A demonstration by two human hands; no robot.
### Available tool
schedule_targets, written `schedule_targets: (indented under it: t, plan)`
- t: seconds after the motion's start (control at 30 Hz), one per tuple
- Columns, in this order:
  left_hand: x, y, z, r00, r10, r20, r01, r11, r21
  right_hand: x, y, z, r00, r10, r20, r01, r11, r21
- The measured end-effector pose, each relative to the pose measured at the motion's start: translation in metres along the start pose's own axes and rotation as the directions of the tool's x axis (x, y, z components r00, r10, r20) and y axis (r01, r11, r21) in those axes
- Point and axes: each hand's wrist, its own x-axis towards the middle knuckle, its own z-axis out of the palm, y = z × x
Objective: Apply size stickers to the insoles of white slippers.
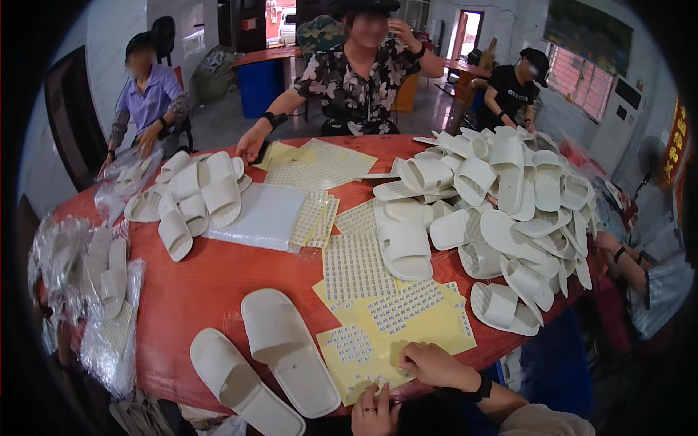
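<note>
Fingers: right hand (438, 365) curled, pinching or not I can't tell; left hand (374, 413) slightly apart, tips on the yellow sheet (389, 347), probably steadying it.
Sheet: near edge, beside the slipper pair (287, 352), seemingly for reach.
Table (196, 291): red; slipper heap (509, 189) right.
Room: pale walls (109, 43), people (363, 83) far side.

Head cam: left fisheye of the pair on my head, looking down and forward across the counter (193, 291). My left grip (374, 414) and right grip (435, 365) sit close, low and right of centre; far wall (511, 30) up top, edges bowing toward the rim.
</note>
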Motion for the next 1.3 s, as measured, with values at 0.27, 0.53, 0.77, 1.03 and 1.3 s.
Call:
schedule_targets:
  t: [0.27, 0.53, 0.77, 1.03, 1.3]
  plan:
    - [0.002, -0.006, -0.003, 0.995, -0.089, -0.051, 0.090, 0.996, 0.011, -0.012, -0.034, -0.012, 0.988, 0.126, 0.093, -0.157, 0.819, 0.552]
    - [-0.004, -0.013, -0.003, 0.997, -0.070, -0.025, 0.071, 0.996, 0.047, -0.037, -0.030, -0.012, 0.990, 0.094, -0.107, -0.001, 0.757, 0.654]
    - [-0.003, -0.012, -0.007, 0.993, -0.092, 0.078, 0.080, 0.987, 0.139, -0.060, -0.014, 0.002, 0.978, 0.198, -0.064, -0.101, 0.722, 0.684]
    - [0.000, -0.013, -0.002, 0.987, -0.106, 0.122, 0.078, 0.973, 0.217, -0.058, -0.008, 0.020, 0.975, 0.205, -0.086, -0.112, 0.788, 0.605]
    - [0.012, -0.021, -0.011, 0.970, -0.235, 0.070, 0.239, 0.969, -0.058, -0.046, -0.021, 0.041, 0.957, -0.229, -0.179, 0.264, 0.941, 0.211]
